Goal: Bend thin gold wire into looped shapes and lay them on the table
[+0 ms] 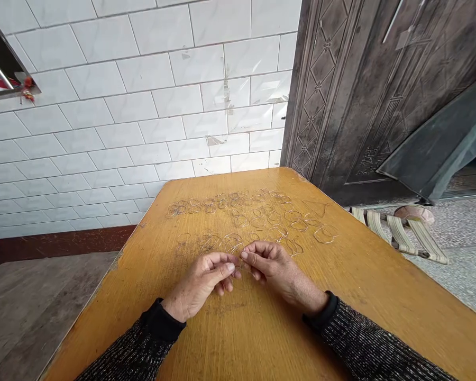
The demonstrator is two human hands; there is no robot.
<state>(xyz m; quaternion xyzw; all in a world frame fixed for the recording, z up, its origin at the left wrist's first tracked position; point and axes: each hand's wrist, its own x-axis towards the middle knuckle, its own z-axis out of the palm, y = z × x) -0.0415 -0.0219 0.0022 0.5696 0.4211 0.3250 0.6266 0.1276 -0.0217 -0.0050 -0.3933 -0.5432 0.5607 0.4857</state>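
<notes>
Wooden table [230,338] is bearing rows of wire loops [234,200], spread probably against tangling. Left hand [202,280] and right hand [275,267] are hovering just nearer, thumbs and forefingers pinching fine wire [238,257] between them, seemingly for control.

No readable text or numbers

Apparently a home's entrance
White rectangular wall tiles [127,108] at ten o'clock; dark, embossed door [357,106] at two.
</notes>
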